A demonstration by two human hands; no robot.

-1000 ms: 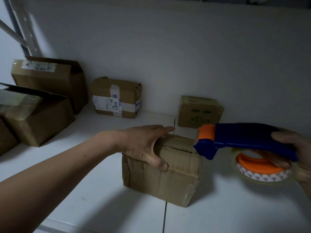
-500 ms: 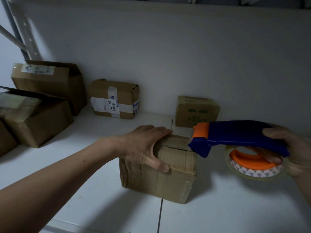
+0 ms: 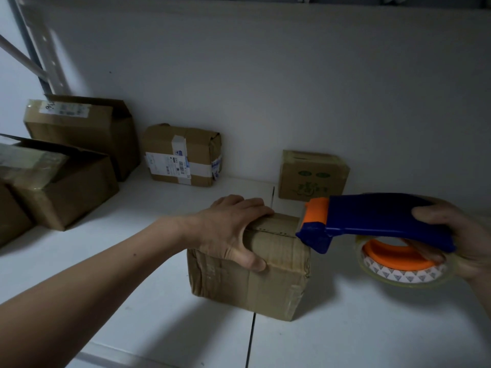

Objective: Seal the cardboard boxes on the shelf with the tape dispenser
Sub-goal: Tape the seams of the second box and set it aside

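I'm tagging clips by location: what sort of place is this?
Probably a parcel storeroom: a white shelf holds cardboard boxes, one bears a shipping label, and the right hand grips a tape dispenser.

White back wall [image 3: 292,88] is seen across most of the view, plain and dimly lit, brighter at left. One small dark speck [image 3: 110,72] is noted on it at upper left. A perforated metal upright [image 3: 49,57] is set at the wall's left edge and appears tilted in the wide-angle view; holes are visible down its pale face. A white diagonal brace [image 3: 22,60] is run from the left frame edge down to the upright. A dark strip [image 3: 398,0] is seen along the top edge, with no detail readable.
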